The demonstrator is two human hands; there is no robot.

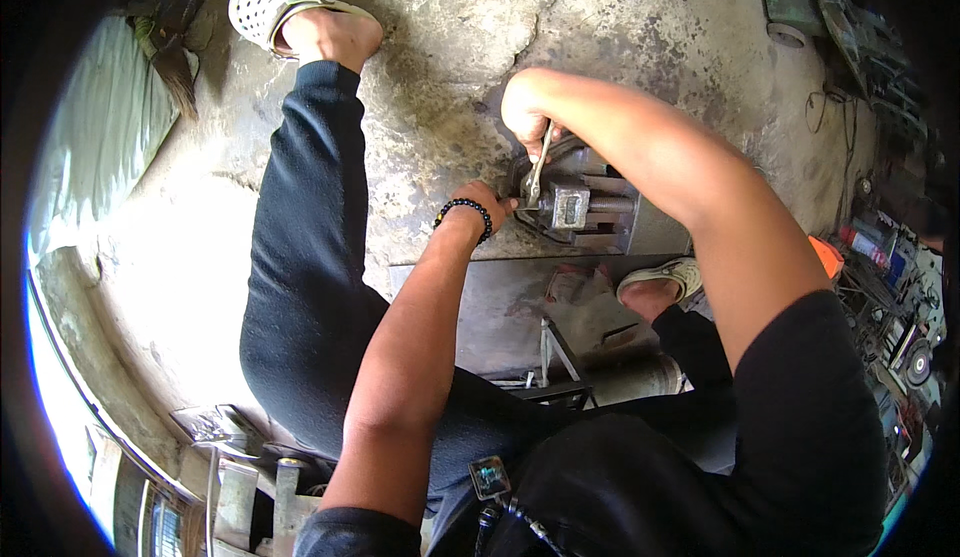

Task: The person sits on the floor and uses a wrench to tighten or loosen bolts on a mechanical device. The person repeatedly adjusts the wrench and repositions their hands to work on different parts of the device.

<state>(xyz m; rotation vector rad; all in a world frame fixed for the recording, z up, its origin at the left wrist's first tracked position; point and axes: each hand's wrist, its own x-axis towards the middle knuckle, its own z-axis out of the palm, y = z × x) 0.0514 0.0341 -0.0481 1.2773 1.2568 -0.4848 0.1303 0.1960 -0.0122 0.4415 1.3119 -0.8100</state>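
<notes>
- Black shirt (640, 487) cloth fills the lower edge, nearest the camera, and a small square pendant (490, 477) hangs in front of it on dark cords.
- Right hand (530, 125): its arm bends in from the right, and the grip is closed around the upper part of a slim metal tool (537, 169); I cannot tell the tool's exact kind.
- That tool slants downward, its lower end just beside the squared front block of a grey metal vise (570, 208), near the middle of the view.
- Left hand (485, 207), below a dark beaded bracelet (468, 214): thumb and fingers are drawn together beside the tool's lower end; I cannot tell whether this grip has hold of anything.
- Behind the front block, bars run rightward to the vise's broader body.
- Pale clogs (265, 12) are on both feet, one at upper left on the stained concrete floor (450, 47), the other right of centre, below the vise.
</notes>
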